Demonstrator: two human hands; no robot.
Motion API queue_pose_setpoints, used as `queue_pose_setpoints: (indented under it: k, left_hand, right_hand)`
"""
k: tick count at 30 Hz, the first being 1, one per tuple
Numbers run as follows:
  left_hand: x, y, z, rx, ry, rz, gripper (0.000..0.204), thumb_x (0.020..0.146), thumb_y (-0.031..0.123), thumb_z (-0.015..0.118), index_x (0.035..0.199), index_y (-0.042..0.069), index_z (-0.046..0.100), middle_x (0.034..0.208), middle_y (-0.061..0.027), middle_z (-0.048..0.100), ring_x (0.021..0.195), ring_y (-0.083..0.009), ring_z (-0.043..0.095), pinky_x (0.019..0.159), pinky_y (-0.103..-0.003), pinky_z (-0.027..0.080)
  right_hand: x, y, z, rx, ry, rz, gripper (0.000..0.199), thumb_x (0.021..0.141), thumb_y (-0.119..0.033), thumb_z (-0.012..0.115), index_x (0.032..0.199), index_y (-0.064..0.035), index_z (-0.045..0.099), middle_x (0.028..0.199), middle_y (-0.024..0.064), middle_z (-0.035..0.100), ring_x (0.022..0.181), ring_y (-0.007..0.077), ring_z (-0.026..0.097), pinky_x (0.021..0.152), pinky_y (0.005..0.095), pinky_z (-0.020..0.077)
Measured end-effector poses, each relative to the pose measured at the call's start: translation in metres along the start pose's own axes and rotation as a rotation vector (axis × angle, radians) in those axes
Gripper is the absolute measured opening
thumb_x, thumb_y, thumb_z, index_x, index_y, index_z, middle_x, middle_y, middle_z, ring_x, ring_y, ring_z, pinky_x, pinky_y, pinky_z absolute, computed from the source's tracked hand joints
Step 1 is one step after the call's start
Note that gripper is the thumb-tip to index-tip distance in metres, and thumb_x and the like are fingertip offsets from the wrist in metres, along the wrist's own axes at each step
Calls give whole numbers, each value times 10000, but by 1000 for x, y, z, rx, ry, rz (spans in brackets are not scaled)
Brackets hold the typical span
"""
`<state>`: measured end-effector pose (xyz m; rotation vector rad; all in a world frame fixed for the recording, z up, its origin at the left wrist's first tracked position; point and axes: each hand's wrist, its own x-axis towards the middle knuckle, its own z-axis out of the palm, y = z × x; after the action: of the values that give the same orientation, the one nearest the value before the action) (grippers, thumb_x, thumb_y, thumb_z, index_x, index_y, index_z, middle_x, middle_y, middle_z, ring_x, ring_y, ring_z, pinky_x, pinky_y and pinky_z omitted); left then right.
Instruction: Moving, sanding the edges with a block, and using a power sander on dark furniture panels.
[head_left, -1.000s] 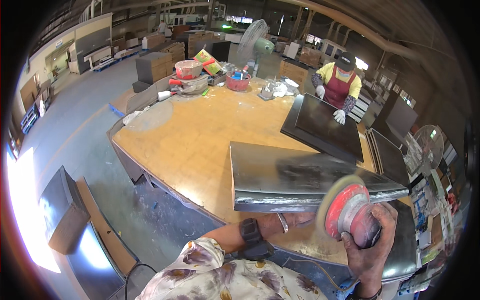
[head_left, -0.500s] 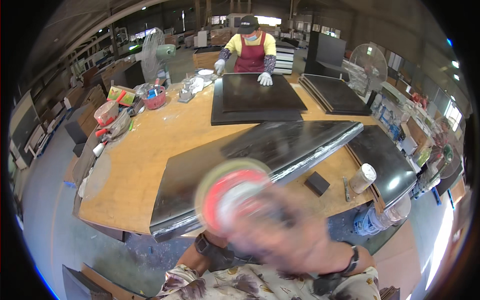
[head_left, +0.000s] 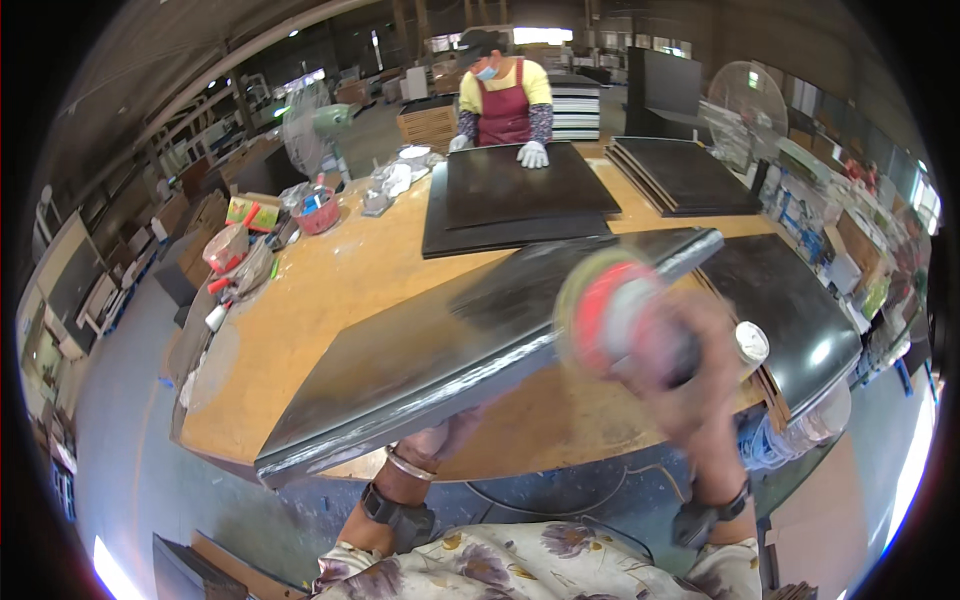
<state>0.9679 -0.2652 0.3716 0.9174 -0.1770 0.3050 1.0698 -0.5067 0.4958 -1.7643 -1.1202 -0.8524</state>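
My right hand, smeared by motion, is wrapped round a sander with a red and grey body and a pale yellowish round pad. The sander is at the right part of a dark glossy panel, overlapping its near long edge; contact cannot be made out. That edge carries whitish streaks. My left hand is at the panel's near edge, left of the middle, partly under it. Its fingers are hidden and blurred. The panel lies slanted across the wooden worktable.
Across the table a co-worker in gloves touches two stacked dark panels. More panels lie at the right, beside a white container. Tubs and tools line the left. A hose loops below the near edge.
My right hand has swung the sander right and up along the panel. My left hand shows more now, beneath the panel's edge. The panel's near left corner has shifted left and nearer.
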Motion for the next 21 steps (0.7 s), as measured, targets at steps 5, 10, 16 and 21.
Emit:
queue_pose_setpoints:
  k: [5, 10, 16, 21]
  left_hand:
    - [-9, 16, -2, -109, 133, -136, 575, 799, 389, 630, 1255, 75, 474, 1257, -127, 517, 1125, -276, 516, 1000, -407, 391]
    - [-1, 24, 18, 18, -33, 105, 610, 815, 439, 592, 1269, 53, 459, 1294, -158, 478, 1198, -305, 459, 1066, -478, 287]
    - [2, 26, 21, 38, -45, 12, 621, 805, 440, 605, 1277, 67, 451, 1309, -162, 462, 1234, -350, 408, 1067, -548, 239]
    - [-2, 27, 20, -89, 50, 30, 569, 767, 132, 570, 1292, -9, 400, 1290, -235, 455, 1202, -426, 421, 1063, -536, 257]
  right_hand:
    - [-11, -61, 21, 57, -177, -149, 612, 551, -78, 776, 1111, -222, 575, 1098, 157, 533, 881, 318, 571, 726, 371, 494]
    - [-1, -8, 3, 14, -35, 4, 522, 626, -71, 735, 1097, -166, 529, 1065, 133, 538, 861, 296, 589, 676, 342, 521]
    - [-2, 57, -28, -140, 178, 252, 618, 566, -26, 774, 1104, -61, 473, 1080, 145, 519, 982, 309, 534, 863, 371, 439]
    - [-8, 8, -3, -74, 87, 167, 593, 574, -33, 769, 1094, -103, 492, 1044, 150, 515, 907, 319, 575, 757, 367, 491]
